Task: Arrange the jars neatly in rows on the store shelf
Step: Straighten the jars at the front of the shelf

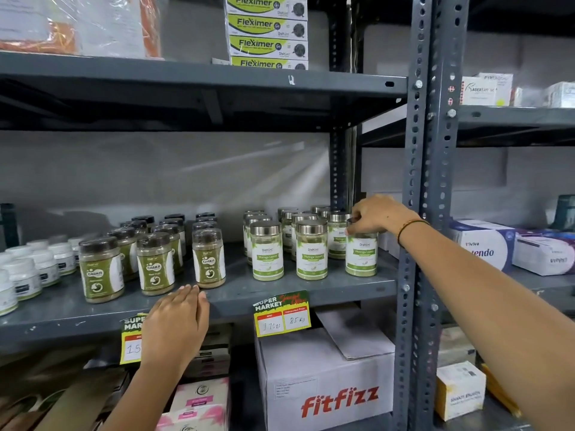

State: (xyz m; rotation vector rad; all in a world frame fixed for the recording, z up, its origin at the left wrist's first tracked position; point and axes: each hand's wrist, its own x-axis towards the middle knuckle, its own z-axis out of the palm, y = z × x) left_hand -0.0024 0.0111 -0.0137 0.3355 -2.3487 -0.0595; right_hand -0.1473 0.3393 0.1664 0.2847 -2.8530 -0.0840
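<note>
Grey store shelf (311,290), left to right: white tubs (23,275), dark-lidded Gaska jars (155,264), silver-lidded Moringa jars (289,241). Left hand (175,325), grip released, lies flat on the shelf's front edge; right hand (378,214) grasps the lid of the rightmost front Moringa jar (361,255).

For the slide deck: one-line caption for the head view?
Right hand grips the lid of a Moringa jar at the row's end; left hand rests at the shelf edge.
</note>
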